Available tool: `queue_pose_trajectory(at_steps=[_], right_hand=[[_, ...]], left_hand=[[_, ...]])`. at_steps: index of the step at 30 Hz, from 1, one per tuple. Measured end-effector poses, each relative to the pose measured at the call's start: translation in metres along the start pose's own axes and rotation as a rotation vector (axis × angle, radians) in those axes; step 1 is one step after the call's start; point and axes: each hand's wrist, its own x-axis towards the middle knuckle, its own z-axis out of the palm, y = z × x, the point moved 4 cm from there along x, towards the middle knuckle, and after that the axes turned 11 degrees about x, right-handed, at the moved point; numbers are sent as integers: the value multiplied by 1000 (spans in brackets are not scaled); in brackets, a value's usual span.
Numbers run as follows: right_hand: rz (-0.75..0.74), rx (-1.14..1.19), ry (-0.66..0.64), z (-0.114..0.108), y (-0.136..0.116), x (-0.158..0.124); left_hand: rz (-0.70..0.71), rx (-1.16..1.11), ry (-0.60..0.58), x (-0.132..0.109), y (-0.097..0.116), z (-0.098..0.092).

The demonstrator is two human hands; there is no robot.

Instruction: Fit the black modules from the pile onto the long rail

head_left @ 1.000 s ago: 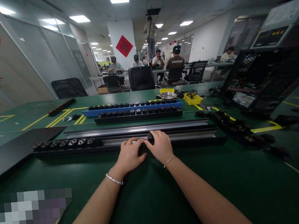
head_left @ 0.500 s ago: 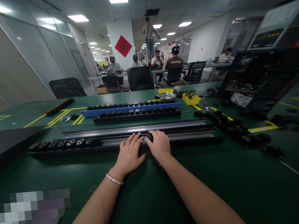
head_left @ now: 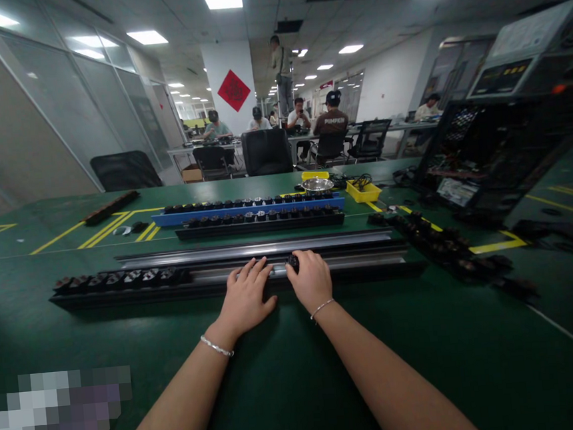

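A long black metal channel (head_left: 372, 273) with a shiny inside lies across the table in front of me. Several black socket-like modules (head_left: 131, 278) sit in a row in its left part. My left hand (head_left: 247, 295) rests over the middle of the channel, fingers stretched out and thumb apart. Just right of it, my right hand (head_left: 312, 278) pinches a small black part (head_left: 293, 262) between thumb and fingers, over the channel. The fingers cover some of that part.
Behind lies another bare channel (head_left: 319, 244), then a black strip (head_left: 267, 226) and a blue strip (head_left: 206, 216) with modules. Loose black modules (head_left: 450, 247) trail on the right, near an opened computer case (head_left: 471, 152). A yellow bin (head_left: 363, 191) and metal bowl (head_left: 318, 185) stand farther back.
My right hand has shifted slightly right with the small black part, widening the gap to my left hand. The left hand stays nearly still. The dark sheet at the left edge has left the view.
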Motion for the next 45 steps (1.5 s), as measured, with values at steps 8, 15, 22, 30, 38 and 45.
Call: queue_pose_trajectory(at_steps=[8, 15, 22, 30, 38, 45], right_hand=[[22, -30, 5, -5, 7, 0], [31, -51, 34, -11, 14, 0], [57, -66, 51, -18, 21, 0], [73, -67, 75, -25, 29, 1], [79, -43, 93, -30, 38, 2], [108, -71, 98, -34, 42, 2]], left_hand=[[1, -12, 8, 0, 0, -1], [6, 4, 10, 0, 0, 0], [-6, -9, -5, 0, 0, -2], [4, -3, -9, 0, 0, 0], [6, 1, -10, 0, -1, -1], [14, 21, -14, 0, 0, -1]])
